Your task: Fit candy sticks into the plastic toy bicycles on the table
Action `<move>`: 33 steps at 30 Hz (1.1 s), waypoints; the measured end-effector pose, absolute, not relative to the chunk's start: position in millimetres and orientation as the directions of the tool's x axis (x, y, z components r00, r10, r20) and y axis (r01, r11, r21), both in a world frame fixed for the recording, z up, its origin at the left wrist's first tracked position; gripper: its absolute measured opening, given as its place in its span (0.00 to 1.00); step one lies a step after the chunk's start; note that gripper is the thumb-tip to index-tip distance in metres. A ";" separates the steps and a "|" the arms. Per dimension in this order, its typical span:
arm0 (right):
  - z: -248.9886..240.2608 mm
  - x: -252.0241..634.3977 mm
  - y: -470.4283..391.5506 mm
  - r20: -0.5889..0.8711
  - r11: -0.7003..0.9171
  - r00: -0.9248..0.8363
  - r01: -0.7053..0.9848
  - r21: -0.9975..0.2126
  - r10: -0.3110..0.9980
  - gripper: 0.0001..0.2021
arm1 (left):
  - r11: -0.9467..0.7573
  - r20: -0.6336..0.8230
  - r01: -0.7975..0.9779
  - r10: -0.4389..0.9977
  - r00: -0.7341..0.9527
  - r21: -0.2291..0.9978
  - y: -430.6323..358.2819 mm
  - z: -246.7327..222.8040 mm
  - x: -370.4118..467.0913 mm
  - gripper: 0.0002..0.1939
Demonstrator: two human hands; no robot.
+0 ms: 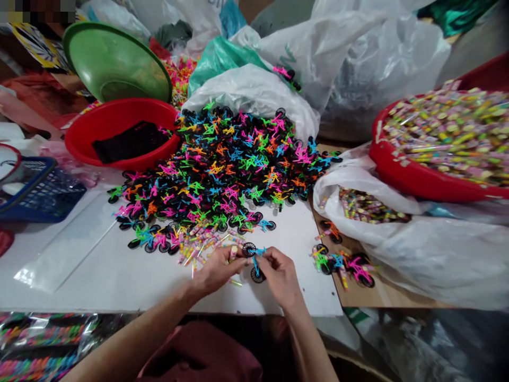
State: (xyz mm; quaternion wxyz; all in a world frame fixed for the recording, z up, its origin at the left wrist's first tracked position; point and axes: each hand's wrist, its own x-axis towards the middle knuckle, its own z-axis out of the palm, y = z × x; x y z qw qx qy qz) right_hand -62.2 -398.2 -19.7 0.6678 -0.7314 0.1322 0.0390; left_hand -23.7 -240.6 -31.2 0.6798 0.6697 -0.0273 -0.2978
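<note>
Is showing a white table (pixel 95 281), meeting brown board (pixel 382 297) at right; is backing onto pale bags (pixel 382 74), catching light along the folds.

Workshop, toy bicycles (pixel 238 170) in bulk

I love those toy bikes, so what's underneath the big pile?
White surface shows along the front edge of the pile of bikes, with colourful tubes lying there. Under the middle, I can't tell: the bikes cover it.
</note>
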 end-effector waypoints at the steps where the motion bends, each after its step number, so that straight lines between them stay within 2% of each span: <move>1: -21.0 -63.3 -394.8 -0.198 -0.148 0.961 -0.229 -0.962 -0.195 0.13 | -0.119 -0.353 0.334 -0.388 0.851 0.935 -244.1 -32.3 -26.2 0.13; 3: -23.0 -64.8 -389.5 -0.138 -0.282 0.955 -0.213 -0.936 -0.262 0.11 | -0.162 -0.333 0.297 -0.300 0.894 0.941 -253.1 -33.9 -30.5 0.13; 5: -22.1 -65.9 -391.6 -0.106 -0.342 0.955 -0.201 -0.918 -0.276 0.11 | -0.172 -0.333 0.296 -0.257 0.907 0.940 -262.6 -33.0 -32.4 0.12; 8: -12.7 -68.1 -420.0 -0.128 -0.350 0.971 -0.194 -0.916 -0.201 0.12 | -0.148 -0.356 0.326 -0.303 0.884 0.934 -270.3 -27.8 -28.7 0.11; 10: -2.6 -67.4 -452.7 -0.119 -0.457 0.970 -0.206 -0.865 -0.212 0.12 | -0.093 -0.388 0.381 -0.360 0.849 0.920 -267.4 -25.3 -22.5 0.15; 12: 4.6 -60.4 -481.7 0.010 -0.698 0.946 -0.232 -0.678 -0.324 0.11 | -0.042 -0.408 0.420 -0.346 0.845 0.907 -259.8 -25.5 -15.6 0.18; 14: 2.5 -44.5 -491.9 0.167 -0.876 0.917 -0.274 -0.397 -0.362 0.10 | -0.004 -0.413 0.435 -0.325 0.851 0.900 -252.4 -27.5 -10.4 0.19; 16: -10.8 -21.3 -479.3 0.190 -0.954 0.949 -0.208 -0.216 -0.250 0.12 | 0.050 -0.425 0.473 -0.364 0.829 0.879 -249.3 -29.1 -7.9 0.20; 18: -30.1 2.3 -454.8 0.106 -0.982 0.992 -0.052 -0.184 -0.073 0.14 | 0.128 -0.452 0.547 -0.427 0.783 0.827 -250.8 -29.1 -6.9 0.20; 20: -46.7 16.8 -435.0 0.050 -0.978 0.999 0.010 -0.209 0.000 0.12 | 0.186 -0.469 0.588 -0.438 0.767 0.787 -253.6 -28.4 -5.7 0.20; 22: -52.9 16.6 -429.3 0.047 -0.958 0.997 -0.053 -0.283 -0.069 0.10 | 0.211 -0.469 0.582 -0.413 0.781 0.785 -254.9 -29.0 -3.5 0.20; 24: -46.1 4.5 -434.1 0.071 -0.888 0.988 -0.093 -0.450 -0.140 0.12 | 0.202 -0.458 0.554 -0.379 0.804 0.807 -253.8 -31.7 -1.2 0.20; 28: -16.6 -27.6 -432.5 0.096 -0.530 0.975 -0.026 -0.848 -0.202 0.13 | 0.126 -0.380 0.453 -0.377 0.844 0.882 -248.8 -37.5 -0.6 0.20; 30: -10.7 -37.2 -419.5 0.013 -0.330 0.983 -0.049 -0.943 -0.183 0.12 | 0.139 -0.335 0.419 -0.402 0.852 0.897 -245.8 -36.6 -1.7 0.18; 33: -13.7 -41.4 -401.2 -0.131 -0.118 0.982 -0.148 -0.982 -0.140 0.12 | 0.184 -0.329 0.447 -0.451 0.830 0.876 -239.9 -31.2 -3.0 0.15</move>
